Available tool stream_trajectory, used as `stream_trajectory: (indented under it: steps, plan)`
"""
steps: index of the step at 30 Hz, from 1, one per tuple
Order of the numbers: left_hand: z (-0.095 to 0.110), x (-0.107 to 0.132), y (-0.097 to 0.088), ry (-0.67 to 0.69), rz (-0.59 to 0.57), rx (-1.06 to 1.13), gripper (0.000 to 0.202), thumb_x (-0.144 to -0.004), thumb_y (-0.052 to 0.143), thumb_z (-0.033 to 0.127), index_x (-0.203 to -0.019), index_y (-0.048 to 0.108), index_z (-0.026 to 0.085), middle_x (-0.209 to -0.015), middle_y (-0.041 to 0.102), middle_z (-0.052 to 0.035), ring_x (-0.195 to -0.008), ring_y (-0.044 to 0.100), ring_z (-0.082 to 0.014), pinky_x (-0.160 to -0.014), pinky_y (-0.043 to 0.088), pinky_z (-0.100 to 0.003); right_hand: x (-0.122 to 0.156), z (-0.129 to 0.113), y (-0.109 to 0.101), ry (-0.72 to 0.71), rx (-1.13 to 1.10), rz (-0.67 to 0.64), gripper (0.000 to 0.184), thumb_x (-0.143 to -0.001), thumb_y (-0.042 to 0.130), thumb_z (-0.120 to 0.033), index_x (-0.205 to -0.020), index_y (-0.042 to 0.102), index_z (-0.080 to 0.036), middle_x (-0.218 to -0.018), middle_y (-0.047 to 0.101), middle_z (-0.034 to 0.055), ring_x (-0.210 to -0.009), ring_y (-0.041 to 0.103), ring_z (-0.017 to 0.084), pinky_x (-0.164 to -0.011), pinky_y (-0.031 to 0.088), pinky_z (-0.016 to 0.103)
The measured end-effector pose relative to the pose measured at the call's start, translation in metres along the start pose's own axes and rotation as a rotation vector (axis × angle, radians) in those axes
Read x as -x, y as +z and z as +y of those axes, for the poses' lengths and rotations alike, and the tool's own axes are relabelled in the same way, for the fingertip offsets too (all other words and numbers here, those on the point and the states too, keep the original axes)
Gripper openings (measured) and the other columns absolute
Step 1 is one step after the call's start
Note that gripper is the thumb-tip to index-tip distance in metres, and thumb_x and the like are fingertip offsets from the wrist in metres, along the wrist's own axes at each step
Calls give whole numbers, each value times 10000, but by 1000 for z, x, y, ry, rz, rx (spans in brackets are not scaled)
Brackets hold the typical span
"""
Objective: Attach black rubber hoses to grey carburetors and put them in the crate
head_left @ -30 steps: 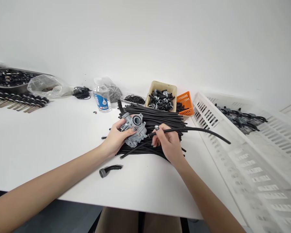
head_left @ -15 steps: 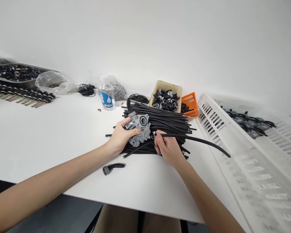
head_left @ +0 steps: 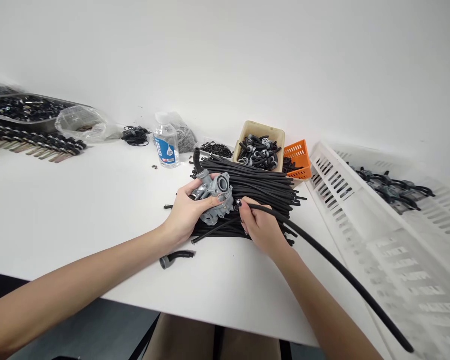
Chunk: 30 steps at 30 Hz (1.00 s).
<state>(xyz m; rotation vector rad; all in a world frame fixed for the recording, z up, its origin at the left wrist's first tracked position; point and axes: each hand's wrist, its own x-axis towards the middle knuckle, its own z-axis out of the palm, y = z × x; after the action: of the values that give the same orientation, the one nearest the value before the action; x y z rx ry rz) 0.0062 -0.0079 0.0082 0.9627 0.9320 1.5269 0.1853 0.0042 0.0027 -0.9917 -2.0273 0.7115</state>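
Grey carburetor [head_left: 214, 197] centre frame, over the hose pile [head_left: 266, 187]. Left hand [head_left: 187, 212] wraps it, fingers clamped, probably to steady it. Right hand [head_left: 260, 227] pinches black hose [head_left: 322, 255] near its end, tip at carburetor's side, rest trailing lower right. Beige bin [head_left: 263, 126] holds small black fittings. Orange basket [head_left: 298, 152] beside it, contents unclear. White crate [head_left: 333, 192], right, holds hosed carburetors.

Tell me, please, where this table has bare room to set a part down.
The widest bare stretch of the table lies between the bottle, the left hand and the near edge. A smaller patch sits in front, between the elbow fitting and the right hand. It is crowded around the hose pile, beige bin and white crate.
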Motion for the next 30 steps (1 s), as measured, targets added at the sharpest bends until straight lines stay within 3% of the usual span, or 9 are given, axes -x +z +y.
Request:
stream_trajectory:
  steps: [5, 10, 14, 20, 25, 28, 30]
  plan:
    - [1, 0, 0, 39, 9, -28, 560, -579, 891, 241, -1109, 716, 198, -998, 748, -24, -925, 691, -224, -909, 553, -354, -1, 1, 5, -20, 22, 37, 369, -971, 419, -405, -652, 336, -240, -464, 312, -73, -398, 289, 96, -440, 211, 247]
    - [2, 2, -1, 46, 1, -42, 533, -610, 874, 231, -1116, 709, 197, -956, 741, -17, -888, 687, -212, -880, 556, -342, -2, 2, 8, -17, 77, 7, 365, -998, 343, -404, -673, 316, -241, -469, 347, -62, -413, 343, 105, -457, 240, 249]
    - [3, 1, -3, 88, -26, -88, 563, -604, 874, 214, -1141, 702, 201, -1028, 742, -26, -957, 681, -232, -915, 541, -353, -1, 1, 9, -16, 87, 5, 353, -990, 377, -396, -682, 304, -239, -477, 342, -68, -417, 328, 96, -460, 240, 244]
    - [-1, -8, -11, 158, -106, -169, 540, -640, 859, 235, -1155, 703, 196, -1059, 740, -40, -1000, 670, -248, -950, 510, -365, 0, 1, -1, -18, -83, -91, 430, -1016, 353, -385, -625, 405, -214, -512, 458, -42, -468, 428, 87, -514, 336, 230]
    - [-1, -12, -17, 207, -165, -216, 601, -620, 877, 300, -1183, 701, 185, -1114, 732, -74, -1056, 655, -290, -964, 497, -394, 2, 4, 6, -1, -365, 93, 391, -949, 527, -453, -650, 488, -204, -571, 466, -42, -480, 432, 82, -476, 342, 226]
    - [-3, -12, -19, 180, -206, -159, 729, -571, 899, 409, -1231, 679, 192, -1138, 724, -89, -1060, 657, -308, -933, 513, -393, 1, 2, 12, 25, -508, 311, 284, -817, 723, -428, -831, 528, -222, -693, 532, -44, -572, 503, 91, -539, 419, 218]
    - [-5, -12, -19, 174, -243, -112, 817, -533, 898, 507, -1251, 668, 191, -1137, 722, -95, -1059, 658, -318, -914, 523, -387, -1, -1, 13, 22, -570, 395, 364, -756, 785, -400, -956, 525, -242, -798, 568, -32, -647, 540, 98, -592, 461, 220]
